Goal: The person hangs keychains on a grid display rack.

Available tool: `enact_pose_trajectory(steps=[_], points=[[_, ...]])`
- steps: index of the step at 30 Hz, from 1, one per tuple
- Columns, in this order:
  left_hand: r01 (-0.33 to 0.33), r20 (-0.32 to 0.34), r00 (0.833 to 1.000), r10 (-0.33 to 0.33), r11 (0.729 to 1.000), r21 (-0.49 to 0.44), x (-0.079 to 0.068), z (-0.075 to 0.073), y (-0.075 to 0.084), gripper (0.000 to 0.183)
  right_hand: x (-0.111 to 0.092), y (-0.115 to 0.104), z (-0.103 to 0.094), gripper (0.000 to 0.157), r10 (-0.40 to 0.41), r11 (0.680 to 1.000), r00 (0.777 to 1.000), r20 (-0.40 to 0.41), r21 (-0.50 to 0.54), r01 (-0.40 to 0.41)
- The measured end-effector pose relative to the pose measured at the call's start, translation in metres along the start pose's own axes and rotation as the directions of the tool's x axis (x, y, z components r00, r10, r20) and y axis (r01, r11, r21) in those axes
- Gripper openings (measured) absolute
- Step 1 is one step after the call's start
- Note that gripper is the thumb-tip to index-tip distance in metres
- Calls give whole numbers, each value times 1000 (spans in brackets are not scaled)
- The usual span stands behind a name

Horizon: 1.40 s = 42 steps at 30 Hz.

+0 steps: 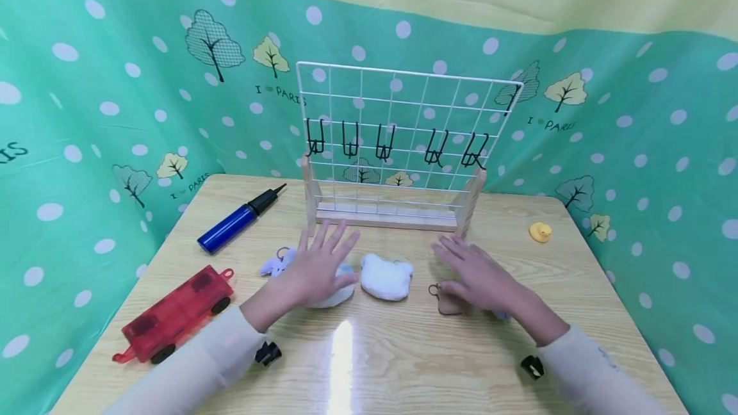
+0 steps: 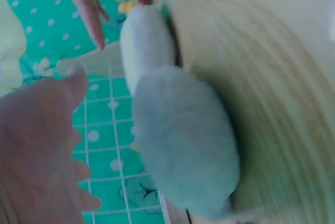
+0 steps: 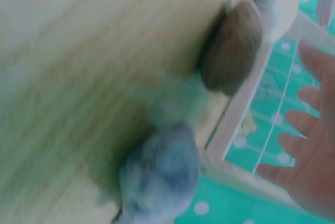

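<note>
My left hand [image 1: 316, 271], fingers spread and straight, hovers over a pale plush keychain [image 1: 337, 296] that it partly covers. In the left wrist view this rounded plush [image 2: 183, 140] lies below the palm. A purple plush keychain [image 1: 274, 264] with a ring shows beyond the wrist. Between the hands lies a white plush [image 1: 386, 277]. Over a brown plush keychain [image 1: 450, 303] stretches my right hand [image 1: 481, 277], its fingers extended and holding nothing. A mottled blue-grey plush [image 3: 159, 174] lies near the brown one in the right wrist view, mostly hidden under the right hand in the head view.
A white wire grid rack [image 1: 398, 203] on wooden feet stands at the back, with several black hooks [image 1: 350, 139] across it. Left are a blue hand pump [image 1: 230, 226] and a red toy wagon [image 1: 179, 312]. A yellow rubber duck [image 1: 540, 232] sits at right. Patterned cloth [image 1: 634, 210] surrounds the table.
</note>
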<state>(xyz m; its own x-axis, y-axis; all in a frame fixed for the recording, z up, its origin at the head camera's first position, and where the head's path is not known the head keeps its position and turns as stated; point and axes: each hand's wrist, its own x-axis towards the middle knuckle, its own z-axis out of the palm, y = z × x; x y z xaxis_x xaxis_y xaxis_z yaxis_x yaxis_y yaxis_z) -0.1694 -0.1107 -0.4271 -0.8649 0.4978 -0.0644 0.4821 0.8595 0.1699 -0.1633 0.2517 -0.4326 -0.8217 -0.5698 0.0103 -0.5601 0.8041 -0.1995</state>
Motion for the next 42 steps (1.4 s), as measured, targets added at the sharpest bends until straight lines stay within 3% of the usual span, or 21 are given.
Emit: enact_pose_trajectory(steps=[4, 8, 10, 12, 17, 21, 24, 27, 30, 33, 39, 42], points=[[63, -165, 983, -86, 988, -141, 6, -17, -11, 82, 1, 22, -13, 61, 78, 996, 996, -41, 57, -75], [93, -305, 934, -187, 950, -298, 11, -36, -27, 77, 1, 47, -21, 48, 192, 968, 981, 13, 160, -191], [106, -336, 911, -238, 925, -365, 11, -42, -36, 74, -1, 58, -22, 45, 232, 952, 971, 65, 191, -240], [107, -351, 896, -272, 900, -423, 12, -45, -44, 73, -4, 70, -19, 43, 254, 942, 961, 109, 196, -272], [117, -336, 882, -330, 844, -523, 18, -46, -62, 75, -11, 95, -4, 37, 243, 945, 959, 147, 186, -268], [137, -326, 862, -389, 796, -590, 33, -45, -76, 77, -12, 104, 6, 35, 228, 944, 961, 160, 204, -258], [145, -312, 843, -438, 744, -652, 45, -45, -87, 78, -12, 106, 11, 33, 219, 946, 962, 163, 204, -250], [131, -291, 838, -462, 687, -715, 54, -44, -96, 79, -10, 105, 14, 27, 217, 949, 964, 155, 199, -245], [97, -285, 844, -455, 651, -753, 63, -44, -101, 78, -10, 105, 17, 19, 216, 950, 965, 147, 197, -243], [66, -302, 848, -435, 652, -755, 69, -44, -103, 73, -11, 104, 19, 12, 216, 952, 966, 141, 191, -240], [48, -345, 844, -411, 699, -714, 75, -46, -106, 59, -10, 103, 20, 7, 226, 946, 964, 139, 203, -251], [46, -333, 850, -409, 687, -725, 76, -51, -106, 59, -10, 102, 19, 7, 227, 944, 964, 140, 213, -253]])
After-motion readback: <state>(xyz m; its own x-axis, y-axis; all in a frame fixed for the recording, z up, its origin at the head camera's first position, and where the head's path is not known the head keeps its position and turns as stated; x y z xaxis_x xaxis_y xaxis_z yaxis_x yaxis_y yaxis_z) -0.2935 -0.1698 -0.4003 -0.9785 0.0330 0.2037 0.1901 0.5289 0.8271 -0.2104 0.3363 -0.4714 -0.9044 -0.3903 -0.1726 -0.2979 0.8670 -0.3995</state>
